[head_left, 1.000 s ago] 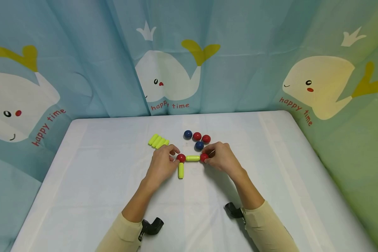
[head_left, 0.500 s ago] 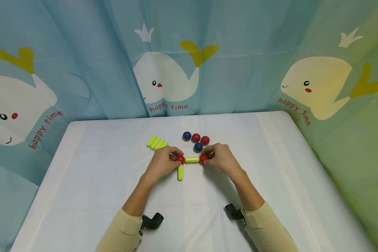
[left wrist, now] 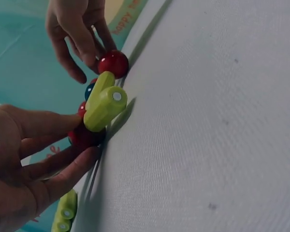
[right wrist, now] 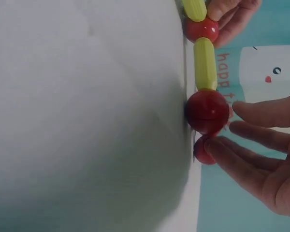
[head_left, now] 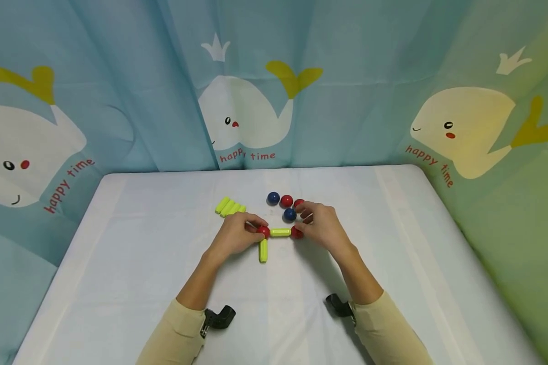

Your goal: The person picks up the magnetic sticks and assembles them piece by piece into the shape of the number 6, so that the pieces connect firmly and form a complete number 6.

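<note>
My left hand (head_left: 235, 234) pinches a red ball (head_left: 264, 232) between thumb and fingers. From that ball a yellow-green stick (head_left: 263, 251) points toward me; its free end shows a silvery disc in the left wrist view. A second yellow-green stick (head_left: 280, 232) runs right from the same ball to another red ball (right wrist: 207, 112). Close by that right-hand ball is my right hand (head_left: 321, 225), its fingers spread and loosely bent. The right wrist view shows a gap between its fingertips and the ball, and a farther red ball (right wrist: 203, 151) behind.
Beyond the hands, loose balls lie on the white-covered table (head_left: 141, 253): two blue, one nearer (head_left: 289, 215) and one farther (head_left: 273, 198), and two red. Several yellow-green sticks (head_left: 230, 207) lie side by side beyond my left hand. A whale-print curtain (head_left: 347, 101) hangs behind the table.
My right hand has let go of the right red ball, its fingers spreading and lifting slightly toward the loose balls. My left hand has closed its grip on the left red ball.
</note>
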`<state>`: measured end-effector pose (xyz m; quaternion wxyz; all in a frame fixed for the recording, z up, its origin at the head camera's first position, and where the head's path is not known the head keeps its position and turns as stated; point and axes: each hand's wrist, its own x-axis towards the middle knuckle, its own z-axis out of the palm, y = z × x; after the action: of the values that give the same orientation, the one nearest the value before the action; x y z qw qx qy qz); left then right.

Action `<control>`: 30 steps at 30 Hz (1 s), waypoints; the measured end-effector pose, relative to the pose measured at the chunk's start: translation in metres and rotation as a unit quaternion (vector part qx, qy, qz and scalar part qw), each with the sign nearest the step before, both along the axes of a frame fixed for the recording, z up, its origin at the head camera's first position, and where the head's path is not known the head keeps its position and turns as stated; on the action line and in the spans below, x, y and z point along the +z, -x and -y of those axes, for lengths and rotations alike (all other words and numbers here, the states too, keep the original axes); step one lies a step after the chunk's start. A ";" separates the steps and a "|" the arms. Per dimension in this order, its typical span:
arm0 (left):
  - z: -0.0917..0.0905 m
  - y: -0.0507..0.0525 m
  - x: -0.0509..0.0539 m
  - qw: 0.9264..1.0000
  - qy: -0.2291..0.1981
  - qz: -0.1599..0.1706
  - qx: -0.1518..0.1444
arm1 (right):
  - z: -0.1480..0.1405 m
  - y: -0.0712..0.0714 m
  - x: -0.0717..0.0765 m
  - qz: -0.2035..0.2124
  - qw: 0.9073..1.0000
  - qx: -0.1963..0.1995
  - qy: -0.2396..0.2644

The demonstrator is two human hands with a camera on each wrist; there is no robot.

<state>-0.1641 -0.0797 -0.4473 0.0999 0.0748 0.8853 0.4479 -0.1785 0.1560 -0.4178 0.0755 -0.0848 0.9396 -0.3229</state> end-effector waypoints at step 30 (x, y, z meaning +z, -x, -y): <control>0.000 0.002 -0.002 1.000 0.013 -0.010 -0.001 | 0.020 0.011 -0.002 -0.011 1.000 0.005 0.016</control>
<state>-0.1661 -0.0796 -0.4492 0.0926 0.0791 0.8918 0.4358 -0.1897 0.1359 -0.4199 0.0651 -0.0948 0.9347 -0.3364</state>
